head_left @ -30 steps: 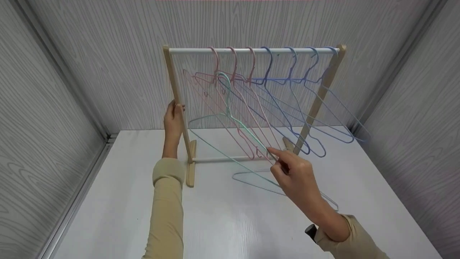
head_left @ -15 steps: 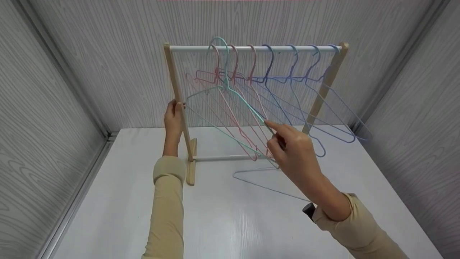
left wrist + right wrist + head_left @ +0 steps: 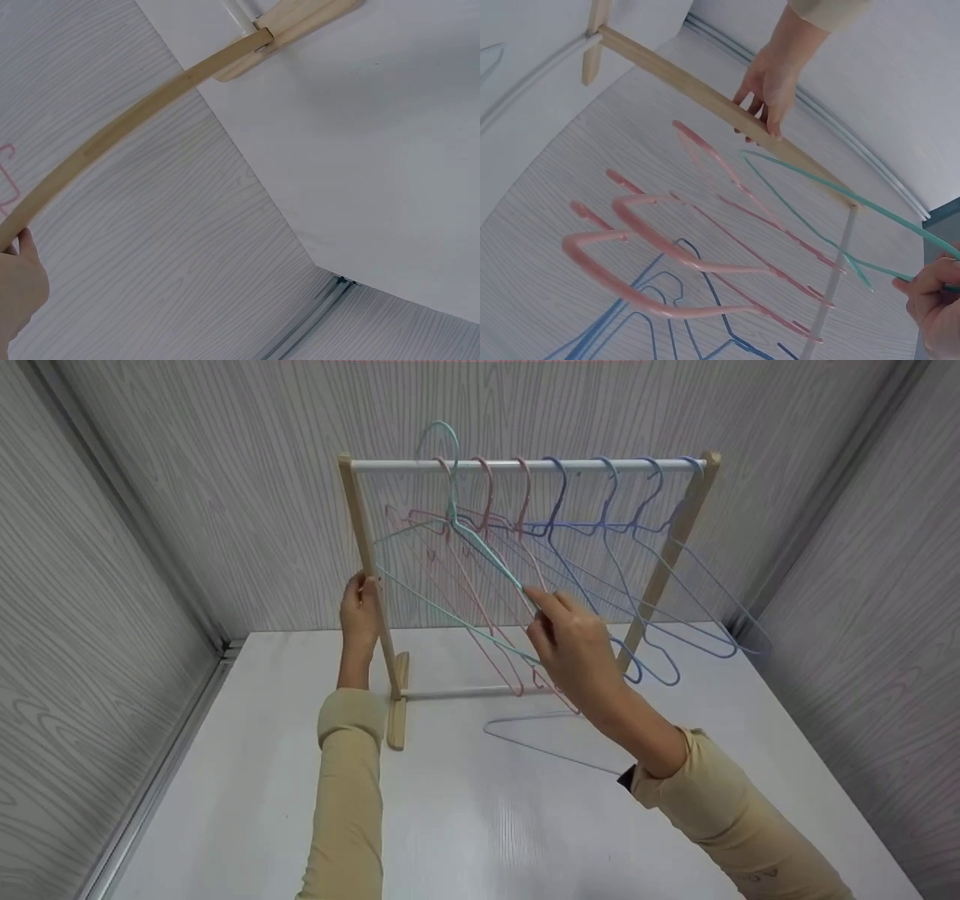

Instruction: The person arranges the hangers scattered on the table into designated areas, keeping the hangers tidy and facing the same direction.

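Note:
In the head view my left hand [image 3: 360,615] grips the left wooden post [image 3: 358,525] of a small clothes rack, thumb and fingers around it. My right hand [image 3: 581,649] pinches a mint-green hanger [image 3: 491,556] by its right shoulder, forefinger along the wire. The hanger is tilted in front of the rack, its hook rising above the white rod [image 3: 510,466] near the left end; whether it touches the rod I cannot tell. Three pink hangers [image 3: 489,491] and several blue hangers [image 3: 560,499] hang from that rod. The right wrist view shows the mint-green hanger [image 3: 900,221] beside the rod.
Another hanger [image 3: 551,754], thin and bluish-grey, lies on the white table [image 3: 450,825], partly hidden by my right arm. A lower white bar [image 3: 457,692] joins the rack's feet. Wood-grain panels [image 3: 187,510] enclose the back and sides.
My right hand has raised the mint-green hanger and brought it left; its hook has gone from below the rod to above it. My left hand stays on the post.

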`<act>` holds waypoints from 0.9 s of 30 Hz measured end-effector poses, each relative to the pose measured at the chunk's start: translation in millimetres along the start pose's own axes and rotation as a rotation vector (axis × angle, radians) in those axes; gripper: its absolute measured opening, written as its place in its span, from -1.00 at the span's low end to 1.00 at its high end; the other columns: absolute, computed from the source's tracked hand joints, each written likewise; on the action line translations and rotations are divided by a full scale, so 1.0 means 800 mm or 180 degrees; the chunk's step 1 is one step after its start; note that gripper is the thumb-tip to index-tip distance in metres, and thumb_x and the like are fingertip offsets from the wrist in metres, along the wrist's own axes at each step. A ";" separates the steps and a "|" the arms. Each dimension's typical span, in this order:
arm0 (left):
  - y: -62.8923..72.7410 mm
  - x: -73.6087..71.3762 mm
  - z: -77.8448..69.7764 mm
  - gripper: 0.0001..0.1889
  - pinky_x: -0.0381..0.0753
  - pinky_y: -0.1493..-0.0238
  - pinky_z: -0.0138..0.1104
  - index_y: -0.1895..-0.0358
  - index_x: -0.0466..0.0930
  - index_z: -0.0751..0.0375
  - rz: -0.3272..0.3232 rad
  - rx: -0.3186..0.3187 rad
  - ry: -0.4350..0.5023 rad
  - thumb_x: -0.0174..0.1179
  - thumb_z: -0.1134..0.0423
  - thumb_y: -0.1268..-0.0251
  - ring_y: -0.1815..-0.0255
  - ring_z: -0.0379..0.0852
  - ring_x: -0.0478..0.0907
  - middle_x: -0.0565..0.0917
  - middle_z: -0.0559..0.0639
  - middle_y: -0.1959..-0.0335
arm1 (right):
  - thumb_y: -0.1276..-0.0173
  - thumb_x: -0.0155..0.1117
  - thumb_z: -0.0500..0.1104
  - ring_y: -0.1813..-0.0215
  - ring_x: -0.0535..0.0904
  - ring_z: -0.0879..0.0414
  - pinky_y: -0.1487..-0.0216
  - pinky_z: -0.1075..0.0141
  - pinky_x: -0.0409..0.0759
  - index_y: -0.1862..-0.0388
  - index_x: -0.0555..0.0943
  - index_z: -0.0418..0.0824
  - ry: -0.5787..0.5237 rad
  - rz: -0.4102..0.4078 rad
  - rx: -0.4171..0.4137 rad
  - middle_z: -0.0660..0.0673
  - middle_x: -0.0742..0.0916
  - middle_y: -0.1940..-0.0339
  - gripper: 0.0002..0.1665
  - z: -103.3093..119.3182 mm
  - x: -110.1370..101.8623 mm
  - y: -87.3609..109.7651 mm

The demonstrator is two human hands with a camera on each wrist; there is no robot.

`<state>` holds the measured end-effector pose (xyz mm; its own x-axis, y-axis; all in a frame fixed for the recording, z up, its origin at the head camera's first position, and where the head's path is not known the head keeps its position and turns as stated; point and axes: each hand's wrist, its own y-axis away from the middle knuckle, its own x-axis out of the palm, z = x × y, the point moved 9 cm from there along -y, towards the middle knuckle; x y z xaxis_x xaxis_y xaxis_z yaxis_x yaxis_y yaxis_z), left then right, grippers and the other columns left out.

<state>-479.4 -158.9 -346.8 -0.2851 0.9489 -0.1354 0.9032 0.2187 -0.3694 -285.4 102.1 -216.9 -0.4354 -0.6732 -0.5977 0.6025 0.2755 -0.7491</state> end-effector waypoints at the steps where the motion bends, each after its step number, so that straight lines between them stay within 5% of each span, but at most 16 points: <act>1: 0.000 0.000 0.001 -0.52 0.31 -0.12 -0.17 -0.33 0.13 0.39 0.0002 -0.0004 -0.0005 -0.23 0.14 -0.51 -0.17 0.07 0.30 0.36 0.27 -0.17 | -0.27 0.06 -0.46 0.46 0.40 0.07 0.47 0.35 0.46 -0.05 0.52 -0.41 0.0028 -0.0006 -0.0044 -0.18 0.54 0.43 -0.65 0.001 0.003 0.000; 8: 0.000 -0.002 0.004 -0.49 0.32 -0.10 -0.14 -0.34 0.13 0.38 -0.0025 -0.0014 0.0047 -0.24 0.10 -0.51 -0.15 0.07 0.32 0.37 0.26 -0.16 | -0.23 0.09 -0.50 0.50 0.42 0.05 0.47 0.32 0.51 -0.01 0.52 -0.43 0.0081 0.0056 -0.0245 -0.20 0.53 0.44 -0.65 0.008 0.031 0.001; 27: 0.000 0.001 0.002 -0.51 0.33 -0.07 -0.18 -0.32 0.16 0.37 -0.0016 0.0051 0.0076 -0.23 0.11 -0.51 -0.10 0.03 0.32 0.38 0.25 -0.13 | -0.31 0.11 -0.41 0.48 0.44 0.08 0.47 0.34 0.50 -0.13 0.44 -0.39 0.0028 0.0378 -0.0191 -0.19 0.55 0.36 -0.61 0.004 0.083 0.018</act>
<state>-480.0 -158.0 -348.3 -0.2816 0.9530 -0.1115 0.8964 0.2199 -0.3847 -303.1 59.1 -266.4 -0.3694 -0.6274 -0.6855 0.6091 0.3936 -0.6885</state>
